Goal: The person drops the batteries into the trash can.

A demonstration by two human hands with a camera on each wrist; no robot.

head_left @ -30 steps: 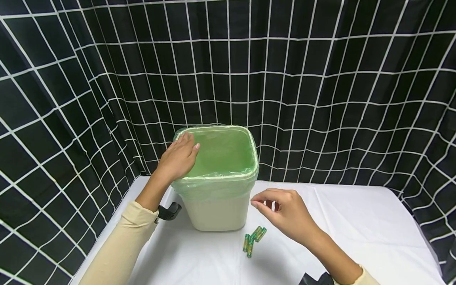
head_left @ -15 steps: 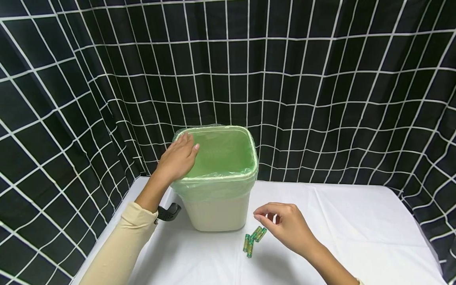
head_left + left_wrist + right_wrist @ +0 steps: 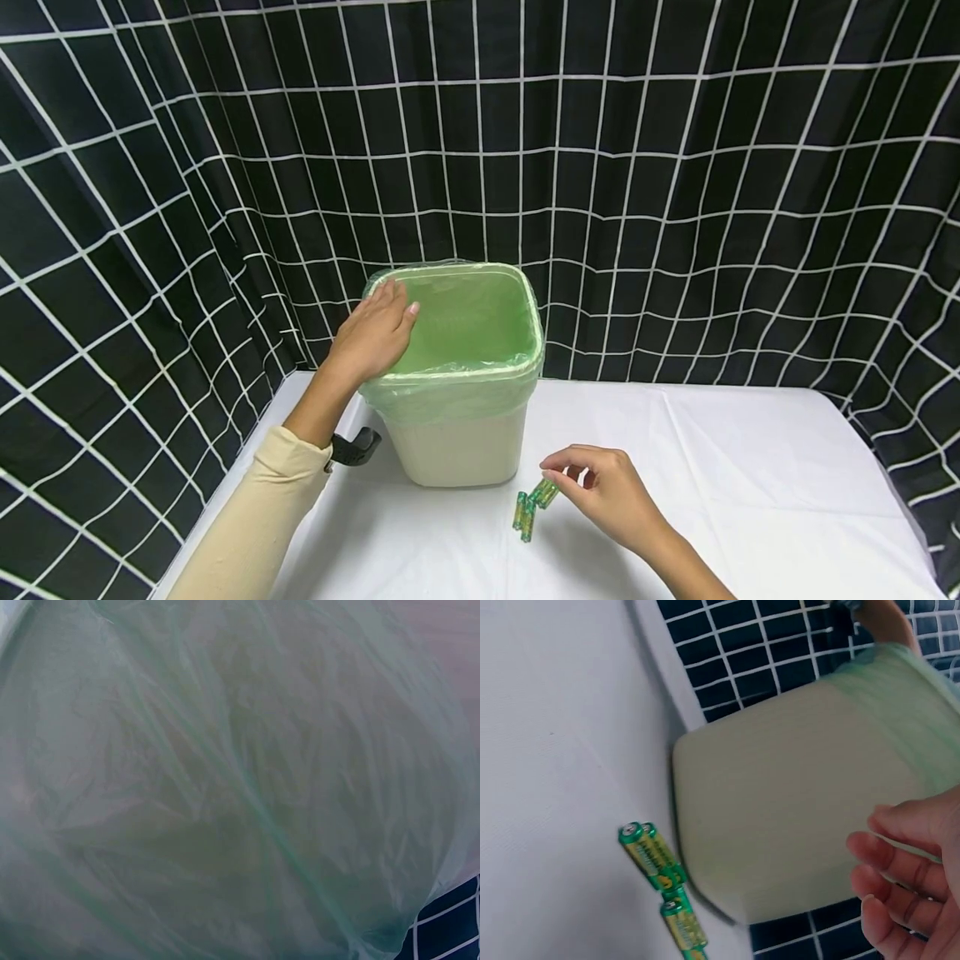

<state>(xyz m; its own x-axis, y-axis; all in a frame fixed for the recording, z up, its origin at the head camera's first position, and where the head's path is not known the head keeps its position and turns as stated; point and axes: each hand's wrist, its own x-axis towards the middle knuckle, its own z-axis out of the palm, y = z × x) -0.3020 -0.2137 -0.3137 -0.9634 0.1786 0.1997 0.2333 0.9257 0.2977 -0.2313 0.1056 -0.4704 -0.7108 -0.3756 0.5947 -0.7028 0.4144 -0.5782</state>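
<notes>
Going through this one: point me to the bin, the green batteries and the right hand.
bin (image 3: 459,454): head view, front wall below the liner.
green batteries (image 3: 664,859): right wrist view, one battery's casing.
right hand (image 3: 609,492): head view, middle of the hand.

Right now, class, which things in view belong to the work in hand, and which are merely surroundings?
In the work:
- bin
- green liner
- batteries
- left hand, at the bin's edge
- right hand, near the batteries

Surroundings:
- white cloth
- grid curtain
- black strap, at the left wrist
</notes>
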